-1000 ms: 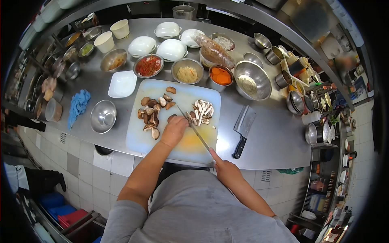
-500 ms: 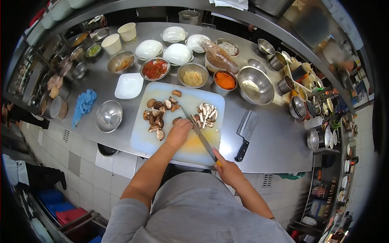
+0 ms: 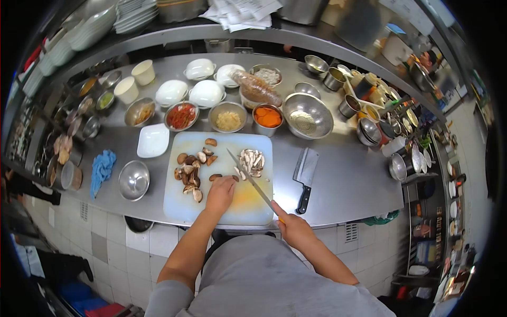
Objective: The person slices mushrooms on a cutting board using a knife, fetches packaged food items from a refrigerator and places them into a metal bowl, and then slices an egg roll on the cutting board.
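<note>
Holding knife point(image 3: 255, 185) in right hand point(image 3: 296, 230), grip wrapped around the handle, blade slanting far-left over board point(image 3: 179, 208), between left hand point(image 3: 221, 193) and slices point(image 3: 252, 161). Can't tell left grip for sure: seen from above with fingers curled down at mushroom point(image 3: 214, 177), mid-board, either pinching or only pressing. Watch left fingertips first: near the blade, could get nicked if not tucked back or if shifted mid-stroke. Could also lose the cut to a roll, given rounded caps point(image 3: 188, 174) and a light hold. Can't see whether blade meets board, so can't rule out a skid on the yellow patch point(image 3: 248, 194) if wet. Could scatter slices past board's right edge by dragging the blade through. Mind cleaver point(image 3: 306, 166), right of board on tabletop point(image 3: 348, 174), with handle toward near edge: could get knocked off by a wide right arm.
</note>
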Demonstrator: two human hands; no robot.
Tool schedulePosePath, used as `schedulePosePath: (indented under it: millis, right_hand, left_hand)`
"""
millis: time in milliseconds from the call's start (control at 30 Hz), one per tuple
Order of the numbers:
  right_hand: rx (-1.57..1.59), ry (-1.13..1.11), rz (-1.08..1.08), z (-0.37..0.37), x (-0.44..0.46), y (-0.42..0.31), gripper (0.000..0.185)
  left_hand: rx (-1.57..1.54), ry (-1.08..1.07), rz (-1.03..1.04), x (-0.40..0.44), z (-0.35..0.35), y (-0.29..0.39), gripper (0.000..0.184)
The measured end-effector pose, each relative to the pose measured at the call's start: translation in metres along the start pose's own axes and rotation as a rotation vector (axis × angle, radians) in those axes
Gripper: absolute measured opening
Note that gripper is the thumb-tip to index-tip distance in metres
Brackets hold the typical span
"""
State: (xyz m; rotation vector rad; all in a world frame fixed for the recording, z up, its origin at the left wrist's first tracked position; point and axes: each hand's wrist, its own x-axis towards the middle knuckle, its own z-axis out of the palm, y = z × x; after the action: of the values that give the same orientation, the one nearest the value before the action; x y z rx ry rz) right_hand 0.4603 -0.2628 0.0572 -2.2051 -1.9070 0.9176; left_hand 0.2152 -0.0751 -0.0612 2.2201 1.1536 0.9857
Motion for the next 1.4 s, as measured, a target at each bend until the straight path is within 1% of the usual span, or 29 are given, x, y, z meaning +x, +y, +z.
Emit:
schedulePosePath:
  millis: [33, 67, 133, 167, 233, 267, 333, 367, 433, 467, 533, 567, 600, 667, 700, 767, 900, 967, 1000, 1033, 1100, 1167, 1200, 1267, 1300, 1333, 1367, 1400]
  right_hand:
    - [-0.016, -0.007, 0.005, 0.000, -0.001, -0.001, 0.070]
    - [-0.007, 0.010, 0.015, -0.002, -0.003, -0.003, 0.070]
    - [-0.026, 0.055, -0.028, -0.007, -0.008, -0.008, 0.067]
    - [-0.018, 0.072, -0.018, -0.007, -0.009, -0.007, 0.067]
    - [0.000, 0.081, -0.046, -0.005, -0.010, -0.005, 0.063]
    - [0.015, 0.107, -0.025, 0.001, -0.009, -0.003, 0.063]
    - [0.040, 0.091, -0.039, 0.013, -0.006, 0.002, 0.062]
    - [0.062, 0.033, -0.004, 0.010, -0.007, 0.000, 0.063]
    - [0.067, 0.012, -0.009, -0.005, -0.018, -0.012, 0.065]
    - [0.102, 0.044, -0.060, 0.006, -0.016, -0.003, 0.066]
    - [0.121, 0.072, -0.056, 0.007, -0.021, -0.005, 0.069]
    - [0.137, 0.124, -0.035, 0.008, -0.022, -0.004, 0.069]
    - [0.125, 0.124, -0.042, 0.010, -0.024, -0.002, 0.070]
    - [0.138, 0.111, -0.036, 0.002, -0.034, -0.005, 0.072]
    - [0.148, 0.131, -0.032, 0.005, -0.034, -0.001, 0.072]
    - [0.143, 0.103, -0.039, 0.015, -0.032, 0.006, 0.061]
    - [0.192, 0.107, -0.015, 0.010, -0.041, 0.012, 0.058]
    - [0.226, 0.141, -0.045, 0.019, -0.038, 0.022, 0.053]
    - [0.235, 0.151, -0.044, 0.023, -0.035, 0.029, 0.053]
    - [0.273, 0.179, -0.057, 0.027, -0.032, 0.036, 0.052]
    - [0.314, 0.213, -0.069, 0.024, -0.032, 0.045, 0.051]
    - [0.334, 0.254, -0.008, 0.009, -0.039, 0.057, 0.052]
    - [0.335, 0.254, -0.010, 0.011, -0.038, 0.066, 0.052]
    - [0.324, 0.389, 0.057, 0.018, -0.034, 0.093, 0.050]
    - [0.324, 0.386, 0.055, 0.016, -0.039, 0.100, 0.050]
    - [0.321, 0.435, 0.075, 0.014, -0.044, 0.109, 0.050]
    - [0.317, 0.485, 0.094, 0.010, -0.047, 0.118, 0.049]
    - [0.376, 0.457, 0.102, -0.001, -0.056, 0.120, 0.052]
  left_hand:
    - [0.055, 0.008, 0.070, 0.003, 0.003, 0.001, 0.021]
    - [0.052, 0.001, 0.090, 0.007, 0.006, 0.001, 0.021]
    - [0.040, 0.000, -0.002, 0.018, 0.001, 0.018, 0.020]
    - [0.038, -0.007, 0.018, 0.022, -0.003, 0.026, 0.020]
    - [0.010, 0.200, 0.039, 0.030, -0.015, 0.049, 0.017]
    - [0.000, 0.183, 0.071, 0.031, -0.017, 0.053, 0.017]
    - [0.049, 0.144, 0.207, 0.032, -0.017, 0.055, 0.015]
    - [0.070, 0.080, 0.228, 0.035, -0.017, 0.058, 0.015]
    - [0.128, -0.005, 0.297, 0.037, -0.014, 0.060, 0.019]
    - [0.138, -0.034, 0.298, 0.039, -0.016, 0.068, 0.019]
    - [0.155, -0.073, 0.312, 0.045, -0.016, 0.072, 0.019]
    - [0.160, -0.083, 0.321, 0.049, -0.013, 0.067, 0.019]
    - [0.157, -0.090, 0.366, 0.054, -0.010, 0.063, 0.019]
    - [0.170, -0.187, 0.276, 0.062, -0.007, 0.054, 0.020]
    - [0.175, -0.190, 0.299, 0.068, -0.004, 0.051, 0.020]
    - [0.154, -0.279, 0.200, 0.077, 0.001, 0.045, 0.025]
    - [0.205, -0.323, 0.204, 0.092, 0.001, 0.046, 0.031]
    - [0.124, -0.198, 0.251, 0.095, -0.007, 0.053, 0.036]
    - [0.101, -0.154, 0.239, 0.094, -0.010, 0.059, 0.039]
    - [0.106, -0.159, 0.249, 0.093, -0.011, 0.064, 0.039]
    - [0.122, 0.016, 0.263, 0.090, -0.011, 0.066, 0.043]
    - [0.164, 0.015, 0.258, 0.087, -0.008, 0.058, 0.044]
    - [0.167, 0.021, 0.236, 0.082, -0.005, 0.062, 0.046]
    - [0.172, 0.030, 0.211, 0.075, 0.001, 0.064, 0.047]
    - [0.223, 0.004, 0.212, 0.071, 0.004, 0.061, 0.051]
    - [0.273, -0.024, 0.213, 0.067, 0.009, 0.059, 0.055]
    - [0.275, -0.025, 0.211, 0.064, 0.014, 0.057, 0.055]
    - [0.280, -0.017, 0.210, 0.062, 0.018, 0.056, 0.059]
